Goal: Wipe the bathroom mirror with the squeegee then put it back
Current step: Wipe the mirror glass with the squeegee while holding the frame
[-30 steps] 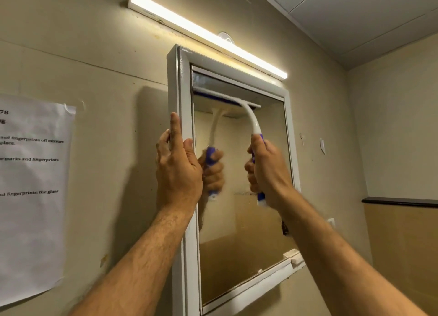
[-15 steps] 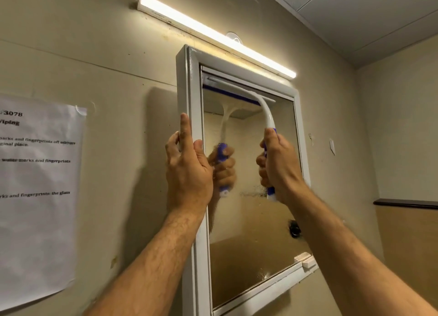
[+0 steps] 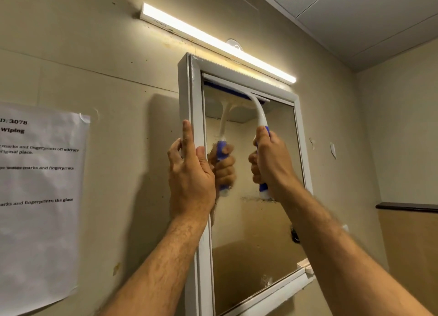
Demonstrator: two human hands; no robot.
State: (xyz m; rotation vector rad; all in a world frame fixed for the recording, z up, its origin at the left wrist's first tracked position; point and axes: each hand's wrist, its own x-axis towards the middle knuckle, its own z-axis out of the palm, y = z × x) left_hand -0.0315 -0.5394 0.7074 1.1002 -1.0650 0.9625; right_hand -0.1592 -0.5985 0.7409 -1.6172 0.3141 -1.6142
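The squeegee (image 3: 257, 113) has climbed since a second ago; its blade now meets the top edge of the mirror (image 3: 256, 220). The right hand (image 3: 272, 166) grips its blue-and-white handle, hiding most of it. The left hand (image 3: 190, 171) holds the glossy white frame (image 3: 193, 97), fingers wrapped behind. Beige wall; a sheet of paper (image 3: 40, 197) is cut off at left.

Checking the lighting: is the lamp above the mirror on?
On: the strip lamp glows bright white above the mirror.
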